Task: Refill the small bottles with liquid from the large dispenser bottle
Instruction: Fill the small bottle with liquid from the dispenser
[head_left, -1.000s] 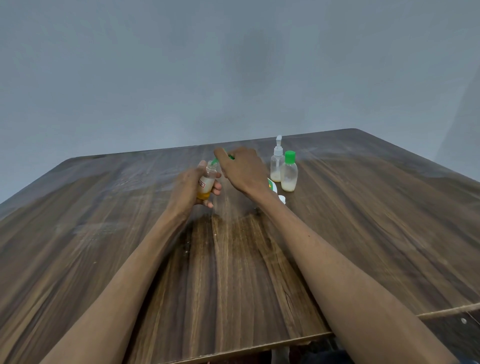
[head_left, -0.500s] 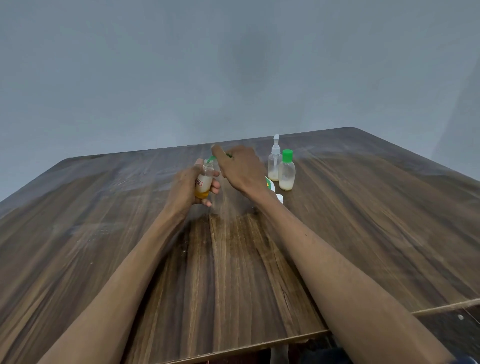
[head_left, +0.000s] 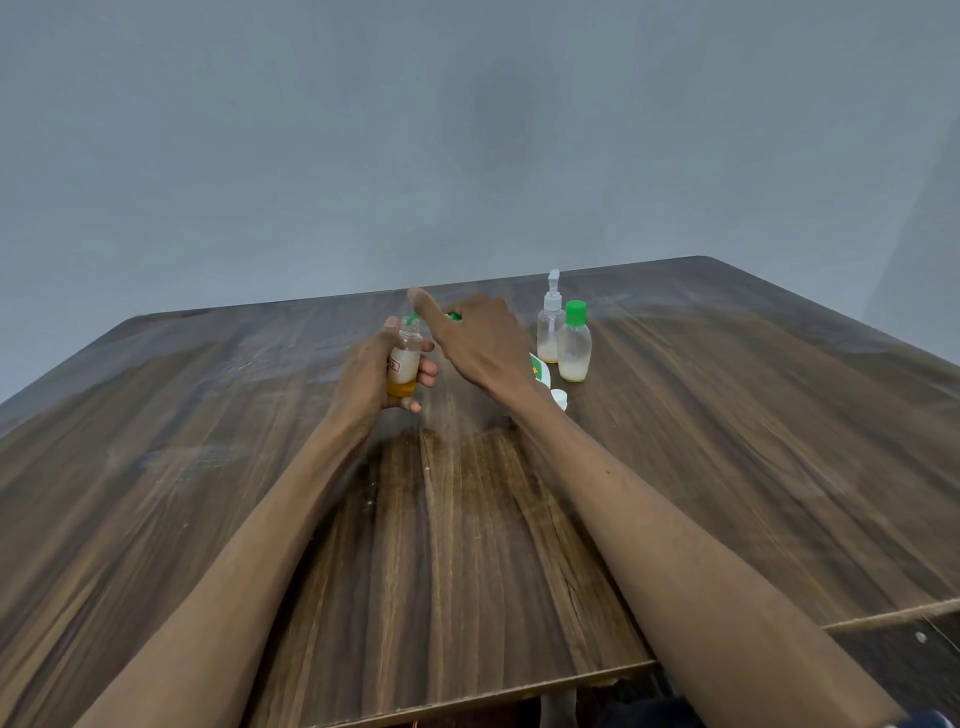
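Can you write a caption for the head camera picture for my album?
Left hand holds an open small bottle while right hand tips a green-tipped dispenser to its mouth.

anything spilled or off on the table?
No spill visible. A loose white cap lies on the table beside the right forearm, and the small bottle in the left hand is uncapped.

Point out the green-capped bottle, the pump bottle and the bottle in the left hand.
green-capped bottle (head_left: 573, 348): head view, clear body.
pump bottle (head_left: 548, 327): head view, body under the pump.
bottle in the left hand (head_left: 404, 360): head view, mid body.
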